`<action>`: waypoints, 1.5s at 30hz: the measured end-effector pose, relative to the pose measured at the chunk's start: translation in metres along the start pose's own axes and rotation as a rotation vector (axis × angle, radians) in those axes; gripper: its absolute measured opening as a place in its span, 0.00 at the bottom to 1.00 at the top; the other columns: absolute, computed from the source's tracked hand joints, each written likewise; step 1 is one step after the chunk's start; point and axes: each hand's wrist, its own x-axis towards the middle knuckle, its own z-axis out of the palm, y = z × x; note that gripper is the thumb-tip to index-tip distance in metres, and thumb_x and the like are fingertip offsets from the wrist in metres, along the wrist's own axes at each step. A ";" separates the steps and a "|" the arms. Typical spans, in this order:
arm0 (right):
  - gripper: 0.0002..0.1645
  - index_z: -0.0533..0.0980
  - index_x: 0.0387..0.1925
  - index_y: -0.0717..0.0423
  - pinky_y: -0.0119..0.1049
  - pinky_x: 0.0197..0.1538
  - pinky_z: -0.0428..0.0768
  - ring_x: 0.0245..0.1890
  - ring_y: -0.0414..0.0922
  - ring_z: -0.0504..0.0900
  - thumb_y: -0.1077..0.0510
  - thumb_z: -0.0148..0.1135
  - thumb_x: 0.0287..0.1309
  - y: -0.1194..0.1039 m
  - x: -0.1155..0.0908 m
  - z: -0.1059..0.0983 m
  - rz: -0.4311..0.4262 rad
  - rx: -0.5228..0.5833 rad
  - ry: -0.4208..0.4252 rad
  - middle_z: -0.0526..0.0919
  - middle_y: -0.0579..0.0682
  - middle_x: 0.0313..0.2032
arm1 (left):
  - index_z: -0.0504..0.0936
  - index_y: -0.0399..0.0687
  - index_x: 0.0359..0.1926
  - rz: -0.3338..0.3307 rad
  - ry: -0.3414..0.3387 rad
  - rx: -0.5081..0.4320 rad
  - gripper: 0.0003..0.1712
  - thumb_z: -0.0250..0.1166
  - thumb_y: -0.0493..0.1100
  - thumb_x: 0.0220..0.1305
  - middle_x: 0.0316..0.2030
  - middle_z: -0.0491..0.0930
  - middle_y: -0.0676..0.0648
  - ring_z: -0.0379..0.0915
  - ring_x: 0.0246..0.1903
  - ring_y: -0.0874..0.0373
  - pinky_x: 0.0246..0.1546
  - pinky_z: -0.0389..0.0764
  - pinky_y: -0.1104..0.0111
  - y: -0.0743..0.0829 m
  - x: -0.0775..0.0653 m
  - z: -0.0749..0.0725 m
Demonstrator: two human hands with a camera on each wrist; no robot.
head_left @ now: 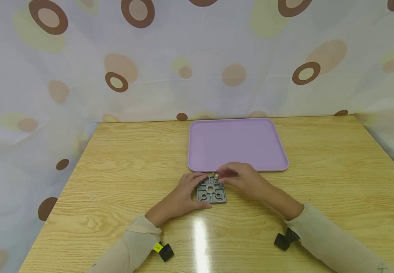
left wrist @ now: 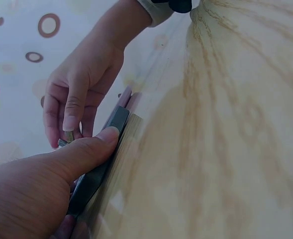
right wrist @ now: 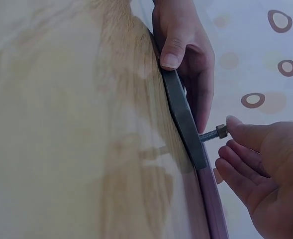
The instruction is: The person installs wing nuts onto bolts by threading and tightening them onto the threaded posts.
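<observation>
Bolt (right wrist: pixel 211 135) pinched upright over metal plate (head_left: pixel 214 192), both hands engaged

Left hand (head_left: pixel 187 191): reaches in from the near left, forearm slanting forward and inward, wrist low by the worktop (head_left: pixel 132 159). Fingers wrap the plate: thumb along the near edge, the other fingers laid over the far left corner. Left wrist view shows the thumb pressed on the plate's rim.

Right hand (head_left: pixel 243 178): comes in from the right, forearm angled forward and left, wrist bent so the hand arches above the plate's far right corner. Thumb and a fingertip pinch the bolt's brass-toned end; the remaining fingers curl loosely in the right wrist view.

Plate: grey, roughly square, ribbed, one ring-shaped boss at the centre and others near the corners. Sits on the worktop between the hands, just in front of the tray (head_left: pixel 236 144).

Bolt: threaded shank points down at the plate near its far right boss. Cannot tell whether the tip is inside the hole.

Around: tray is lavender, rectangular, raised rim. Beige sleeves (head_left: pixel 337 239) cover both forearms short of the wrists; a small black device (head_left: pixel 166 252) hangs by each cuff, the left one beside a yellow tag (head_left: pixel 158 247). Circle-patterned cloth (head_left: pixel 197 49) behind the wood-grain worktop.
</observation>
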 end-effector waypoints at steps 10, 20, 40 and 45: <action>0.23 0.75 0.52 0.60 0.33 0.50 0.75 0.48 0.46 0.78 0.56 0.65 0.54 0.001 0.001 0.002 0.000 0.033 -0.019 0.79 0.50 0.48 | 0.59 0.50 0.69 -0.001 -0.007 -0.007 0.51 0.68 0.63 0.49 0.65 0.57 0.53 0.49 0.61 0.59 0.59 0.62 0.60 0.002 0.000 -0.002; 0.25 0.72 0.57 0.60 0.36 0.53 0.73 0.52 0.46 0.76 0.54 0.60 0.59 -0.001 0.000 0.003 -0.014 0.040 -0.078 0.76 0.53 0.53 | 0.58 0.48 0.69 0.000 -0.004 -0.003 0.51 0.69 0.63 0.49 0.65 0.57 0.52 0.50 0.60 0.59 0.59 0.62 0.60 0.002 0.000 -0.002; 0.11 0.79 0.42 0.54 0.32 0.48 0.75 0.43 0.38 0.78 0.58 0.63 0.56 -0.001 0.001 0.001 -0.041 -0.048 0.033 0.81 0.42 0.39 | 0.58 0.49 0.69 -0.002 -0.007 -0.006 0.51 0.69 0.62 0.49 0.65 0.57 0.52 0.50 0.60 0.58 0.58 0.62 0.60 0.003 0.000 -0.002; 0.07 0.80 0.38 0.54 0.33 0.47 0.76 0.41 0.38 0.78 0.63 0.62 0.56 -0.001 0.001 -0.001 -0.059 -0.057 0.045 0.81 0.43 0.37 | 0.59 0.50 0.69 -0.013 -0.011 -0.016 0.50 0.69 0.62 0.49 0.65 0.57 0.53 0.50 0.60 0.59 0.58 0.62 0.60 0.003 0.000 -0.002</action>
